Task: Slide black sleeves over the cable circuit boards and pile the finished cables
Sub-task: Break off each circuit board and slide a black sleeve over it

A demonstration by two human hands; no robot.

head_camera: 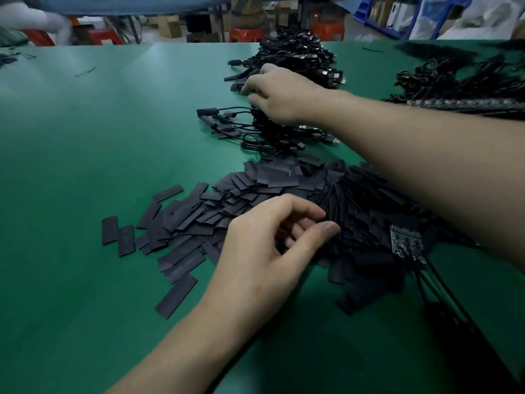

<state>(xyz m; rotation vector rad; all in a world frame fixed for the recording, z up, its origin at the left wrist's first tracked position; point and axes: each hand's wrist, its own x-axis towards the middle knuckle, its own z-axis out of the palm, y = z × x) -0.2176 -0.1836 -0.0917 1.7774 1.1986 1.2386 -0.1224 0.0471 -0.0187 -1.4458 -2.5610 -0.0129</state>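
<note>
A heap of flat black sleeves (255, 189) covers the middle of the green table (85, 137). My left hand (264, 251) hovers over the heap's near side, fingers curled, thumb close to the fingertips; whether it pinches a sleeve is hidden. My right hand (278, 95) reaches far forward, fingers bent down onto a pile of sleeved cables (255, 129). Behind it lies a bigger pile of black cables (301, 58). Bare circuit boards (406, 241) with cables attached lie at the heap's right edge, under my right forearm.
Another tangle of black cables (460, 83) lies at the far right. Stray sleeves (85, 71) sit on the far left of the table. Orange stools (245, 34) and cardboard boxes stand beyond the far edge. Another person's sleeve (25, 15) shows top left.
</note>
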